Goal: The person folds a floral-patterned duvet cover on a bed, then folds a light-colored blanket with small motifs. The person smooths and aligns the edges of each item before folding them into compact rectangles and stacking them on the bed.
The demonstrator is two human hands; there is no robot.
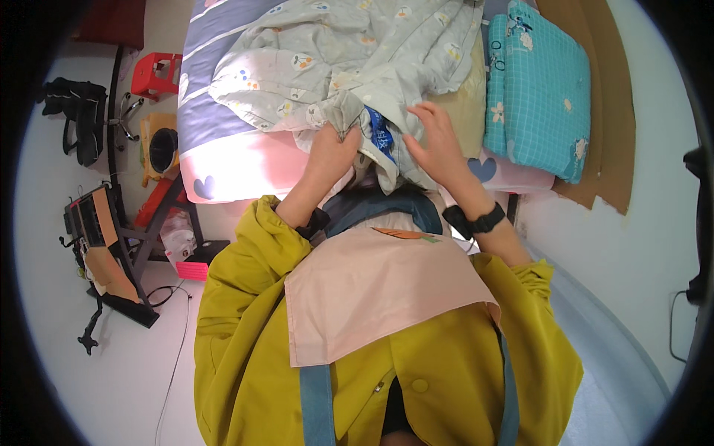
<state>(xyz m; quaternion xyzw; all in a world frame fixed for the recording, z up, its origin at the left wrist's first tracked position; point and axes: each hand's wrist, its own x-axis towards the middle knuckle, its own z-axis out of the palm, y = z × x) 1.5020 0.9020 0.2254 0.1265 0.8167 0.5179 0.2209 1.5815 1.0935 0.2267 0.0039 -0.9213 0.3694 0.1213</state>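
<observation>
- Your yellow jacket (245, 327) and pink apron (372, 290) fill the foreground.
- Your left hand (333, 145) pinches the pale printed duvet cover (335, 52), bunching its edge.
- Your right hand (435, 141) rests flat and loose, pinning cloth against the bed (238, 167).

We see a soft, matt cloth quilt (335, 59), a glossy plastic stool (155, 74), and a quilted pillow (539, 89).

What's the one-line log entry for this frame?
left hand: gripping pale printed quilt cover | right hand: flat on cover | bed | teal pillow right
</observation>
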